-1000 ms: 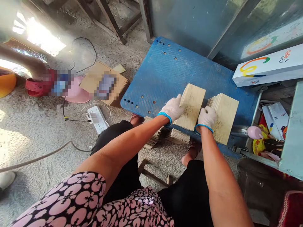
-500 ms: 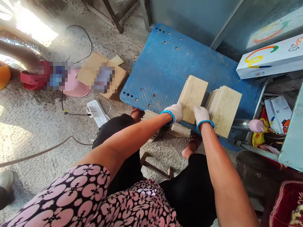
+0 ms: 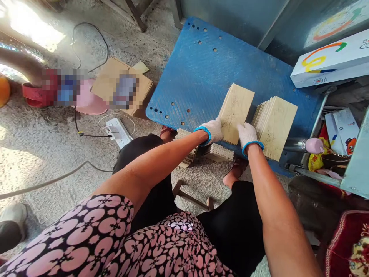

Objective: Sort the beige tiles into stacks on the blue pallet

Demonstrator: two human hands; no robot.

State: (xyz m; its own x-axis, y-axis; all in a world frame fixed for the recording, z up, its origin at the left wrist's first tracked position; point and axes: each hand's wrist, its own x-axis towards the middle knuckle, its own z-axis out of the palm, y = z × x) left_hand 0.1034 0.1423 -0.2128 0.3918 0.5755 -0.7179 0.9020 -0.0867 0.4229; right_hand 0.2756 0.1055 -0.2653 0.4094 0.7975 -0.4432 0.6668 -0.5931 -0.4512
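Observation:
My left hand (image 3: 213,130), in a white knit glove with a blue cuff, grips the near left edge of a stack of thin wooden boards (image 3: 236,113). On the opposite side, my right hand (image 3: 247,134), gloved the same way, presses its fingers against that stack. Dark specks mark the pale top board. Just right of my right hand, a second stack of boards (image 3: 278,125) rests with its layers fanned leftward. Both stacks are on a blue plastic platform (image 3: 198,77). My palms and some fingertips are hidden.
More boards (image 3: 219,152) sit low by my feet, beyond a small wooden stool (image 3: 191,200). A bottle with a pink cap (image 3: 314,146) and a white box (image 3: 325,61) are at right. A power strip (image 3: 118,132) and cardboard (image 3: 103,79) lie left, near another person's red shoe (image 3: 37,94).
The view has tilted slightly, so most of the scene sits higher in the picture. Both hands stay on the same stack, with little visible movement of the boards.

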